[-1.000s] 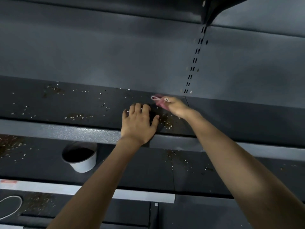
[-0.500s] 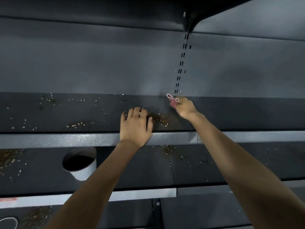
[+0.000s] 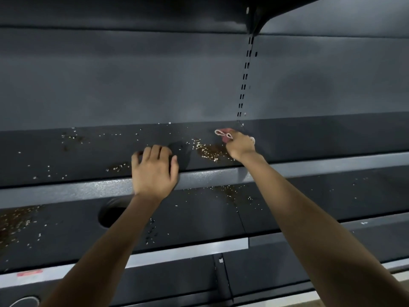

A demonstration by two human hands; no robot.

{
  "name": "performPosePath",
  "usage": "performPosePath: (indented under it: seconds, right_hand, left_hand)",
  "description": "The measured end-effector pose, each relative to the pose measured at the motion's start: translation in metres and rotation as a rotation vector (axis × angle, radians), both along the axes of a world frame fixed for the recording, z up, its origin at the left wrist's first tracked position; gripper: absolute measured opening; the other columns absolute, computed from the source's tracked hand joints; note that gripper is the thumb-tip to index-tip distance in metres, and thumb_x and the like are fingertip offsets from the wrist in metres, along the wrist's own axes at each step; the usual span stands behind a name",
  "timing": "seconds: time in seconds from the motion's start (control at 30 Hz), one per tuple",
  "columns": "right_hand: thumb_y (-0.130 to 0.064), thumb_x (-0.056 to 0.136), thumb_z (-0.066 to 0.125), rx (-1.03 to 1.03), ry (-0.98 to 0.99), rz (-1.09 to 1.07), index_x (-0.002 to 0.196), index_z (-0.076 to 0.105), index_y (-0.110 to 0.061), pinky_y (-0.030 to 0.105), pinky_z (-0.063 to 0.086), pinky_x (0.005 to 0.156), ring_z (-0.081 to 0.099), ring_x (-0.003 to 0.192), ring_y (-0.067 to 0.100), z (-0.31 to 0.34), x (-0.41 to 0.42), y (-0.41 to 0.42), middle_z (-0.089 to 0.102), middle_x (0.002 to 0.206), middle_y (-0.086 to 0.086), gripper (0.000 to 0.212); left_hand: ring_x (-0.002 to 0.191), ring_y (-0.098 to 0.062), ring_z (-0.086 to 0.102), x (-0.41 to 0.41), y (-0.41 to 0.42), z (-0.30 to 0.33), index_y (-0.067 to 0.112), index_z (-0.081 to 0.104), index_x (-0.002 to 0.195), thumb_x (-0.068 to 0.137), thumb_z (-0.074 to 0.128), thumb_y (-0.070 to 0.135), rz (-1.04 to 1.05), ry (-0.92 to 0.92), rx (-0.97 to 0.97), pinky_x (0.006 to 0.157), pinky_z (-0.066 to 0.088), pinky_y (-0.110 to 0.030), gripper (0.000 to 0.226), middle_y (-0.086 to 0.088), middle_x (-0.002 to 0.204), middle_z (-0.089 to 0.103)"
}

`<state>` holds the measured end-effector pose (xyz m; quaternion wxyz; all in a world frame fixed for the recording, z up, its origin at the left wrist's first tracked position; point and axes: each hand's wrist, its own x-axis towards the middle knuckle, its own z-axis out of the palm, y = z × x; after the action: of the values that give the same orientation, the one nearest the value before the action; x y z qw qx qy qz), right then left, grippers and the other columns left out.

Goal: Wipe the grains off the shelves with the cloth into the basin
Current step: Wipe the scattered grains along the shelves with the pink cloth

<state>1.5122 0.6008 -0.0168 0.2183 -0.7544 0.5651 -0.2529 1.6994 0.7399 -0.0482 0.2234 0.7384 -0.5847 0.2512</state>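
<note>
A person's right hand (image 3: pixel 240 146) clenches a pink cloth (image 3: pixel 224 134) against the back of a dark shelf (image 3: pixel 88 156), a heap of grains (image 3: pixel 209 151) just beside it at nine o'clock. The left hand (image 3: pixel 155 171), at the heap's eight o'clock, rests on the shelf's front edge, fingers loosely bent, gripping nothing. The basin (image 3: pixel 110 214) sits one shelf down, at the left hand's seven o'clock, partly hidden by the forearm.

Two hands: left hand (image 3: pixel 155 171), right hand (image 3: pixel 240 147). One cloth (image 3: pixel 224 134). One basin (image 3: pixel 110 214), below the left hand. Three shelves visible. Grains (image 3: pixel 208 150): too many to count.
</note>
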Motion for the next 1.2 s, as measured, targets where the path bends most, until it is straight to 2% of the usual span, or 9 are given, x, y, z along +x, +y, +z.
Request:
performPosePath:
  seconds: [0.27, 0.43, 0.57, 0.67, 0.77, 0.87, 0.93, 1.0, 1.2]
  right_hand:
    - [-0.022, 0.100, 0.039, -0.027, -0.055, -0.006, 0.104, 0.057, -0.010, 0.022, 0.041, 0.054, 0.054, 0.062, 0.012, 0.012, 0.020, 0.007, 0.059, 0.081, 0.003, 0.022]
    - [-0.013, 0.097, 0.038, -0.139, 0.086, -0.267, 0.110, 0.057, -0.012, 0.040, 0.047, 0.087, 0.059, 0.079, 0.027, 0.020, -0.012, 0.013, 0.058, 0.081, 0.008, 0.023]
    - [-0.003, 0.090, 0.045, -0.044, 0.082, -0.339, 0.129, 0.052, -0.016, 0.032, 0.047, 0.072, 0.061, 0.090, 0.025, 0.001, -0.010, 0.026, 0.064, 0.107, 0.010, 0.042]
    - [-0.002, 0.086, 0.050, -0.059, 0.146, -0.366, 0.121, 0.053, -0.001, 0.040, 0.054, 0.083, 0.062, 0.095, 0.033, -0.003, 0.010, 0.035, 0.064, 0.105, 0.018, 0.035]
    - [-0.008, 0.091, 0.051, -0.037, 0.218, -0.344, 0.112, 0.057, 0.004, 0.034, 0.053, 0.078, 0.064, 0.094, 0.032, 0.001, 0.037, 0.051, 0.064, 0.105, 0.019, 0.026]
    - [-0.010, 0.089, 0.052, -0.002, 0.174, -0.318, 0.119, 0.054, 0.003, 0.052, 0.040, 0.102, 0.052, 0.118, 0.041, -0.001, 0.067, 0.062, 0.056, 0.124, 0.026, 0.033]
    - [-0.010, 0.089, 0.052, 0.016, 0.060, -0.279, 0.122, 0.055, 0.000, 0.050, 0.034, 0.107, 0.049, 0.122, 0.040, 0.004, 0.075, 0.066, 0.056, 0.126, 0.025, 0.035]
    - [-0.010, 0.091, 0.047, 0.009, -0.081, -0.241, 0.120, 0.057, -0.005, 0.032, 0.040, 0.094, 0.057, 0.112, 0.033, 0.013, 0.071, 0.067, 0.063, 0.115, 0.017, 0.030]
    - [-0.017, 0.096, 0.048, -0.010, -0.146, -0.204, 0.093, 0.057, -0.013, 0.029, 0.052, 0.067, 0.059, 0.072, 0.021, 0.030, 0.025, 0.051, 0.063, 0.087, 0.006, 0.011]
  left_hand:
    - [0.087, -0.027, 0.056, 0.003, -0.001, -0.003, 0.013, 0.062, 0.091, 0.090, 0.031, 0.036, -0.010, -0.024, 0.024, 0.084, 0.035, -0.042, 0.039, -0.005, 0.090, 0.062]
    - [0.087, -0.027, 0.055, 0.003, -0.002, -0.003, 0.013, 0.062, 0.090, 0.089, 0.030, 0.036, -0.007, -0.023, 0.028, 0.082, 0.035, -0.041, 0.039, -0.005, 0.089, 0.062]
    - [0.086, -0.028, 0.055, 0.003, -0.002, -0.002, 0.013, 0.061, 0.090, 0.089, 0.029, 0.037, -0.017, -0.010, 0.037, 0.082, 0.036, -0.042, 0.040, -0.005, 0.089, 0.062]
    - [0.084, -0.028, 0.056, 0.002, -0.001, -0.002, 0.012, 0.062, 0.090, 0.089, 0.029, 0.036, -0.024, -0.009, 0.027, 0.082, 0.037, -0.042, 0.040, -0.006, 0.088, 0.062]
    - [0.083, -0.029, 0.056, 0.002, 0.000, -0.001, 0.011, 0.062, 0.090, 0.089, 0.030, 0.035, -0.028, -0.018, 0.024, 0.081, 0.038, -0.042, 0.041, -0.007, 0.087, 0.062]
    - [0.082, -0.031, 0.056, 0.001, 0.000, -0.002, 0.009, 0.062, 0.089, 0.089, 0.029, 0.035, -0.028, -0.015, 0.022, 0.079, 0.038, -0.042, 0.042, -0.009, 0.086, 0.062]
    - [0.082, -0.031, 0.057, 0.002, 0.000, -0.001, 0.009, 0.063, 0.088, 0.088, 0.030, 0.035, -0.026, -0.016, 0.027, 0.078, 0.038, -0.042, 0.042, -0.009, 0.085, 0.062]
    - [0.081, -0.031, 0.057, 0.002, 0.001, 0.000, 0.008, 0.063, 0.087, 0.088, 0.030, 0.035, -0.032, -0.015, 0.033, 0.078, 0.039, -0.042, 0.042, -0.010, 0.084, 0.062]
    - [0.080, -0.030, 0.057, 0.002, 0.000, -0.001, 0.008, 0.063, 0.086, 0.088, 0.029, 0.035, -0.031, -0.010, 0.033, 0.077, 0.040, -0.041, 0.043, -0.009, 0.083, 0.063]
